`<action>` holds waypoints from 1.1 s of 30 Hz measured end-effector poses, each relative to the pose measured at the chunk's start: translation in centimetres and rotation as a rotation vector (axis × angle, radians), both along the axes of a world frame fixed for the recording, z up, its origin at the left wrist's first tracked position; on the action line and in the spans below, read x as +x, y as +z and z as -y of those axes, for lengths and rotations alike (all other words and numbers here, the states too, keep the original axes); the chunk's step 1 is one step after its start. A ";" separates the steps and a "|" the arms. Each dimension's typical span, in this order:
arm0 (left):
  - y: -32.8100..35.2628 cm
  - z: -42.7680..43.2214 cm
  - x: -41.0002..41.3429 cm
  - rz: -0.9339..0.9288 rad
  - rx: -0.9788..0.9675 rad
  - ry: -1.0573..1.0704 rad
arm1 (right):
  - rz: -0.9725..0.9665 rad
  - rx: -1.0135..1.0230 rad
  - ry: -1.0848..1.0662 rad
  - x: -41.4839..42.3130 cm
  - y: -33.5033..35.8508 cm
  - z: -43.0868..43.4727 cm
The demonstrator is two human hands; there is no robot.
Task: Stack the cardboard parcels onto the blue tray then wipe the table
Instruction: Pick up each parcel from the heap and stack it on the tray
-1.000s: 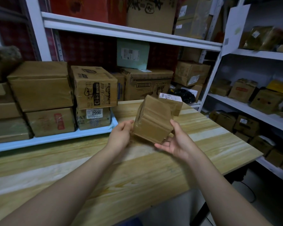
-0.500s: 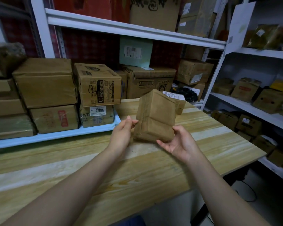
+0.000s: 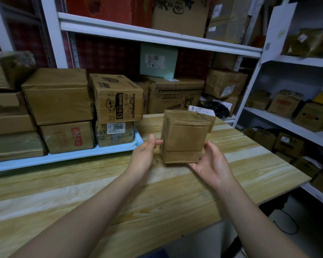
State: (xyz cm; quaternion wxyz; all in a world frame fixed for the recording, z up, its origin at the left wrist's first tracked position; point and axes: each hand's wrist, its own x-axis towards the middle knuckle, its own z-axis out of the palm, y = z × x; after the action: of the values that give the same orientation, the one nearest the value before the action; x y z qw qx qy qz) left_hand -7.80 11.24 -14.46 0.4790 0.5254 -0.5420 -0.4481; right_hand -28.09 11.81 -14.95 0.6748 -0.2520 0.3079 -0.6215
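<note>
From the head camera, a brown taped parcel [image 3: 184, 138] stands upright in the air, just above the wooden surface [image 3: 157, 202] and held between both hands. The left hand [image 3: 142, 155] grips its left side, with the thumb on the near edge and the fingers hidden behind. The right hand [image 3: 211, 162] cups the lower right corner palm up, thumb against the side and fingers tucked underneath.

The blue tray [image 3: 63, 157] lies at the back left of the surface, near the left hand but apart from it. It carries stacked boxes [image 3: 63, 108] two high, and the one nearest the parcel shows a tag reading 2996. A second small parcel [image 3: 210, 119] with a white label lies on the surface just behind the held one, mostly hidden by it. White shelves [image 3: 157, 34] full of cartons stand behind and to the right.
</note>
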 end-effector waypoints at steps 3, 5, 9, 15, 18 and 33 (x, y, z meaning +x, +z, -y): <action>0.2 -0.3 -0.1 -0.004 0.013 -0.005 | -0.027 -0.011 -0.046 0.0 0.2 -0.1; 0.4 -0.4 -0.3 -0.015 0.024 -0.015 | -0.048 -0.025 -0.061 0.1 0.2 -0.1; 0.5 -0.3 -0.4 0.017 0.072 -0.026 | -0.009 -0.005 -0.121 -0.1 -0.2 0.0; 1.1 -0.7 -0.5 -0.028 0.133 -0.051 | -0.012 0.047 -0.123 0.1 0.4 -0.6; 1.4 -0.9 -0.4 -0.053 0.140 -0.065 | -0.089 0.110 -0.108 0.4 0.4 -0.4; -0.1 -0.6 0.3 -0.232 0.091 0.061 | 0.120 0.035 -0.118 0.8 0.4 0.2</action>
State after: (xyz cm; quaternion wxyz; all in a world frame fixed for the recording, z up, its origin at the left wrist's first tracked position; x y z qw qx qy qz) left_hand -7.45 11.83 -14.59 0.5275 0.5074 -0.4459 -0.5153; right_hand -27.34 11.61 -14.59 0.6584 -0.1838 0.2922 -0.6688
